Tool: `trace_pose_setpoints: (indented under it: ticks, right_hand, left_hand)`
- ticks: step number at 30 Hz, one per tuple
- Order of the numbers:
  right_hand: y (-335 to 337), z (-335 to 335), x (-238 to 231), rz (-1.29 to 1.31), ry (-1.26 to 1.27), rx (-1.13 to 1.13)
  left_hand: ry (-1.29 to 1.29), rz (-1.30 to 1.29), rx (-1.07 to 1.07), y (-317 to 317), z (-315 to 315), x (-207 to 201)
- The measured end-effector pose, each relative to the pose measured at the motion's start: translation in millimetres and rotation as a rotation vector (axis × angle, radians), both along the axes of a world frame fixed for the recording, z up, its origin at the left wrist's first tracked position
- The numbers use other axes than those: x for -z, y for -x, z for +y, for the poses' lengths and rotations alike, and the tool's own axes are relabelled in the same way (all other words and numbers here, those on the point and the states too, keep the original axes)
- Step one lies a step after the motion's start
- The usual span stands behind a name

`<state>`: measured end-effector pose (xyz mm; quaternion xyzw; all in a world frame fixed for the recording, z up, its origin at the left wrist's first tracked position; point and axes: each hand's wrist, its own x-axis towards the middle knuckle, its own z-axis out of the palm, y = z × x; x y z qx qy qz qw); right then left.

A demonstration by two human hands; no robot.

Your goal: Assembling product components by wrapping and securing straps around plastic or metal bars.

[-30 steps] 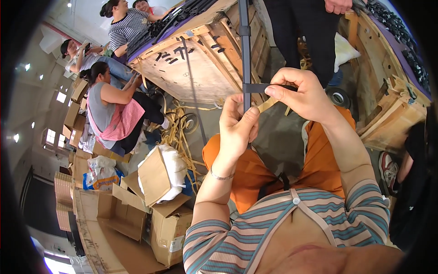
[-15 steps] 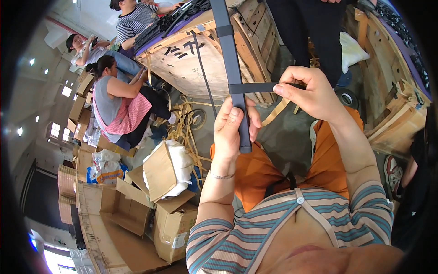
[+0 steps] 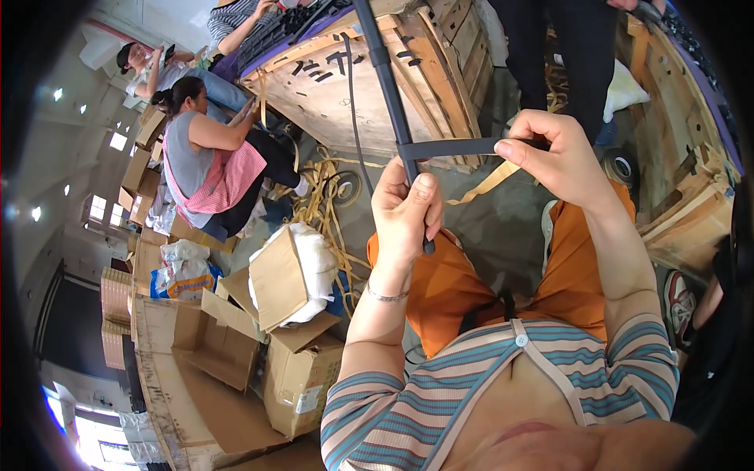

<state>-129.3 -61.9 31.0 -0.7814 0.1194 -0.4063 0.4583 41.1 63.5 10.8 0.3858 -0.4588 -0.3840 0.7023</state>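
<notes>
My left hand (image 3: 408, 212) is closed around the lower part of a long dark bar (image 3: 389, 94), which slants up past the top of the view. A darker band (image 3: 380, 60) wraps the bar higher up. From the bar, just above my left fingers, a strip of black tape (image 3: 452, 147) runs taut to my right hand (image 3: 558, 157), whose thumb and forefinger pinch it. Below the right hand hangs a curling yellowish strip (image 3: 487, 186); its upper end is hidden behind that hand.
A wooden crate (image 3: 330, 110) with black tape pieces stuck to its side stands ahead; another crate (image 3: 675, 212) is at right. Yellowish strips (image 3: 322, 212) and a tape roll (image 3: 343, 188) litter the floor. Cardboard boxes (image 3: 302, 385) stand at left. A seated co-worker (image 3: 204, 157) works beyond.
The bar has rolled in my left hand and shows a narrower face. My right hand has shifted slightly right, and the stretch of tape between bar and hand is longer.
</notes>
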Motion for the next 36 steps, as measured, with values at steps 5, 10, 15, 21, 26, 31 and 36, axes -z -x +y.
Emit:
trace_pose_setpoints:
  ticks: [5,10,15,21,26,31,36]
  right_hand:
    - [1.5,2.0,1.6,0.006,-0.017,0.004]
    - [-0.5,3.7,2.5,0.026,-0.012,-0.015]
    - [-5.4,2.0,4.0,-0.001,0.049,-0.012]
    - [-4.8,-2.5,8.6,-0.011,0.034,0.008]
    - [-6.6,-3.2,11.5,0.018,0.036,0.039]
    - [-13.3,-3.6,13.7,-0.022,0.113,0.044]
    - [-25.7,-6.4,15.3,0.015,0.086,0.011]
  left_hand:
    - [0.02,0.141,0.025,-3.4,8.4,-5.5]
    - [0.024,0.387,0.335,-15.2,16.2,-4.3]
    - [0.058,0.532,0.506,-13.9,20.5,-4.2]
    - [-0.019,0.335,0.393,-14.3,14.5,-7.2]
    - [-0.029,0.249,0.289,-22.2,13.6,2.2]
    - [0.048,0.154,0.106,-17.1,16.5,2.2]
    - [0.019,0.224,0.045,-24.2,19.1,4.7]
